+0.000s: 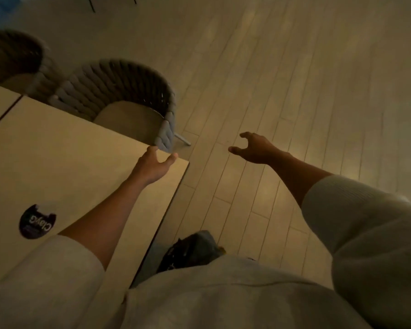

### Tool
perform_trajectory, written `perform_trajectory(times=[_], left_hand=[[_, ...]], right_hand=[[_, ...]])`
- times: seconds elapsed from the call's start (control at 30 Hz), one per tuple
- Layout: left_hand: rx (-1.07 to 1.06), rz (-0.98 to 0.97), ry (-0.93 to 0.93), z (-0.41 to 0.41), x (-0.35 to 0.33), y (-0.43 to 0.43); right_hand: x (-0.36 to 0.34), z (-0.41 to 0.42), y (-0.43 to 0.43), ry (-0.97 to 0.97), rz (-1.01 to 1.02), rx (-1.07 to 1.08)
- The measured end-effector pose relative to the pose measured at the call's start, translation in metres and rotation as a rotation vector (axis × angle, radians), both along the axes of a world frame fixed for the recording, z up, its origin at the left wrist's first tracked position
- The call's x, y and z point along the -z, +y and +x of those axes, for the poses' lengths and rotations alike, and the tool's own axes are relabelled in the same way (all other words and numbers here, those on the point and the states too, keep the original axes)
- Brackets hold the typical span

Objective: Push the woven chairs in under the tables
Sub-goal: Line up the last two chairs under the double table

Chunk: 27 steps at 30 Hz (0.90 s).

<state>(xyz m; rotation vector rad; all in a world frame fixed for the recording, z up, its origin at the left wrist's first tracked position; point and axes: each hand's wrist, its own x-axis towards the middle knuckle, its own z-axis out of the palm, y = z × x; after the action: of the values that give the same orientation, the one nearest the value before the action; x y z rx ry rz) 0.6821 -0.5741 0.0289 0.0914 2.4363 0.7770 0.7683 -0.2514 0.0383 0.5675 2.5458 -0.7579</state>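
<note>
Grey woven chair (pixel 119 91), beige seat; tan table (pixel 57 162); dark round sticker (pixel 36 222).

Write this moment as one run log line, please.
left hand: open, over table corner | right hand: open, above floor | near chair: untouched

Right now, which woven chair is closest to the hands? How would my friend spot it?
Find the big pale table with the round dark sticker. Along its far edge stand two grey woven chairs. Pick the nearer woven chair, at the table's corner just beyond the left hand; unlike the other woven chair, its beige seat and a metal leg show.
</note>
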Motion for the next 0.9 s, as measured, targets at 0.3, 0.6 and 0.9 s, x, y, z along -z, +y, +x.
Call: perform_trajectory(times=[0.3,0.6,0.9], left_hand=[[-0.213,0.077,-0.052,-0.17,0.014,0.104],[-0.395,0.074,-0.068,-0.327,0.006,0.184],[-0.91,0.016,-0.056,-0.408,0.043,0.231]], right_hand=[[0.002,-0.201,0.089,0.035,0.011,-0.184],[-0.018,-0.415,0.148,0.087,-0.002,-0.391],[-0.024,-0.629,0.169,0.098,0.006,-0.866]])
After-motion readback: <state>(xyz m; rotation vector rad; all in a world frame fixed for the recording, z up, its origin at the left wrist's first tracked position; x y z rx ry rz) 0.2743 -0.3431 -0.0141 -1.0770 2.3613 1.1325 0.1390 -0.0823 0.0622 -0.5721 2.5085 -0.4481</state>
